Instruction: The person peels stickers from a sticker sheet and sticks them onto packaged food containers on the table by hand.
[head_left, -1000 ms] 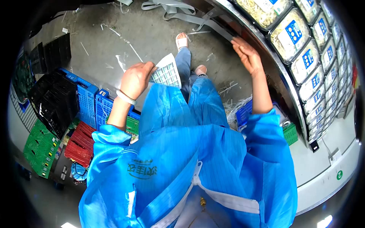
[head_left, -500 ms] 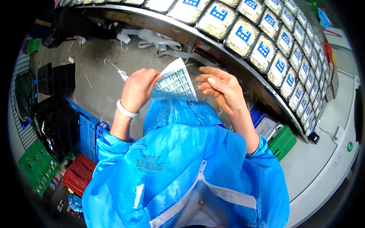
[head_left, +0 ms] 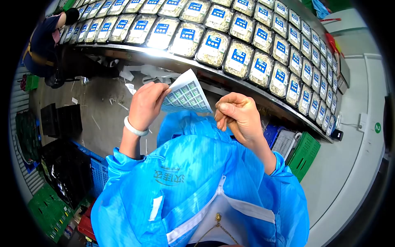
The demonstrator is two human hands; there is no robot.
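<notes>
My left hand (head_left: 144, 103), with a pale bangle on the wrist, is closed on a sheet of labels (head_left: 186, 98). The sheet is white-edged, with rows of small green-and-white printed labels, and it bends upward. Close by its right edge is my right hand (head_left: 242, 117), fingers curled in and thumb against the index finger. Whether anything small is pinched there I cannot make out. Beyond both hands, packed food trays (head_left: 212, 47) with clear lids and blue-and-white labels stand in rows on a long table (head_left: 164, 54).
At the far left a person (head_left: 41, 49) in dark clothing stands by the table. Black crates (head_left: 61, 119), a blue crate (head_left: 98, 175) and a green crate (head_left: 303, 156) lie low at the sides. White strips (head_left: 154, 73) litter the floor under the table edge.
The view has tilted up, showing more trays and the person at the left. My right hand's fingers have curled in and come nearer the sheet's edge. My left hand keeps hold of the sheet.
</notes>
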